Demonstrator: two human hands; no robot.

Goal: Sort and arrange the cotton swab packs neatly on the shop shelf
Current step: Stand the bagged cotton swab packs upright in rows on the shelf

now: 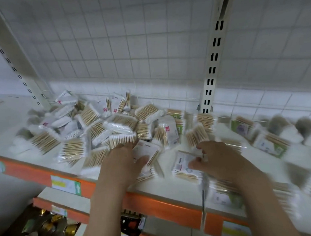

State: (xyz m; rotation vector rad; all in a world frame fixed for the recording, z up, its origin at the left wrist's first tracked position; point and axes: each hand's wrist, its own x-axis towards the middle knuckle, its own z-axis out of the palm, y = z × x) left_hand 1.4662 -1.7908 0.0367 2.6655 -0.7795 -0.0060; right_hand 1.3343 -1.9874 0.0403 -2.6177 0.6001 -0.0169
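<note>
Each hand's fingers around a swab pack (left [123,162], right [219,160]), blurred.

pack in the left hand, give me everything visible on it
The pack is a small flat clear-plastic bag of wooden-stick cotton swabs with a white printed label on its face; the print is too blurred to read. Tan sticks show along its right edge. It lies tilted, lifted just above the white shelf near the front edge, at the foot of the loose heap of packs. The left hand grips it, thumb across the lower face. Motion blur hides finer detail.
</note>
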